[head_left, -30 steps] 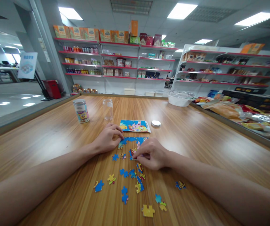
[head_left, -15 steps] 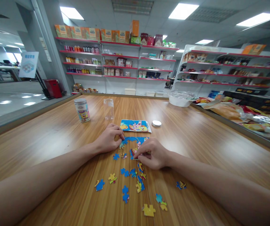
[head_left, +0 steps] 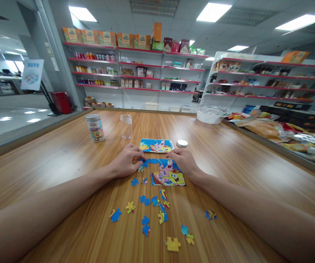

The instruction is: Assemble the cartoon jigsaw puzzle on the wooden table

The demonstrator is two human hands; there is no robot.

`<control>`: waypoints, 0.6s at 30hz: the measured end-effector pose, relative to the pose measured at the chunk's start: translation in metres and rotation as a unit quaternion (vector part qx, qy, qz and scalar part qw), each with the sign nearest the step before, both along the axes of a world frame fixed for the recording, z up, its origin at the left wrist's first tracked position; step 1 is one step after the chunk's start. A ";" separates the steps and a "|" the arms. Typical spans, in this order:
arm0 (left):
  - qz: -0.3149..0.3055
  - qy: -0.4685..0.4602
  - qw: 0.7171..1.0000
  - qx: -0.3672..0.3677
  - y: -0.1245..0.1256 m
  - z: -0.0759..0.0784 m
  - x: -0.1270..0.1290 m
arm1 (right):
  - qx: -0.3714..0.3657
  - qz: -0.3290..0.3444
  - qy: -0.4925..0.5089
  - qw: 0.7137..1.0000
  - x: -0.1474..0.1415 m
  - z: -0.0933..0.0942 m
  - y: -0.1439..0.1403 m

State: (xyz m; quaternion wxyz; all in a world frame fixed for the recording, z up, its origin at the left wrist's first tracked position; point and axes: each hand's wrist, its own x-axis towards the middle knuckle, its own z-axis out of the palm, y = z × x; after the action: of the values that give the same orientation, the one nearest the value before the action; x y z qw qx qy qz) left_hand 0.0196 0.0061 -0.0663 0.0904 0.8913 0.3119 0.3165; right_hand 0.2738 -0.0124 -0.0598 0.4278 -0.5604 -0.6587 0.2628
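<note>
Right hand: angled inward, fingers bunched narrow at the top edge of the puzzle; cannot tell whether they pinch it. Left hand: palm down, fingers curled at its upper left corner; grip likewise unclear. Card just beyond both hands' fingertips. Lid past the right knuckles. Loose pieces nearer the body than either hand's fingers.

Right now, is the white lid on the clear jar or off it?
Off: the lid lies flat on the table beyond the right hand, apart from the jar.
</note>
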 end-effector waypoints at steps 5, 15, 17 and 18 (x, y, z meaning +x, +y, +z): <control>-0.017 -0.010 1.000 0.004 -0.001 0.001 0.000 | -0.014 0.005 0.003 1.000 -0.002 0.000 -0.002; -0.066 -0.023 0.998 -0.006 -0.007 0.009 -0.002 | -0.018 0.010 -0.009 1.000 -0.003 0.001 -0.002; -0.110 -0.015 0.994 -0.019 -0.011 0.014 -0.003 | -0.018 0.012 -0.007 1.000 -0.002 0.000 -0.002; -0.130 -0.004 0.991 -0.026 -0.013 0.016 -0.004 | -0.016 0.014 -0.008 1.000 -0.002 0.000 -0.001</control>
State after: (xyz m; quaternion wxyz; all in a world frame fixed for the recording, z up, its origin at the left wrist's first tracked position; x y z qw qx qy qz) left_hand 0.0157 -0.0069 -0.0501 0.1555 0.9201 0.2017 0.2975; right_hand 0.2716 -0.0139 -0.0598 0.4104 -0.5600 -0.6653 0.2747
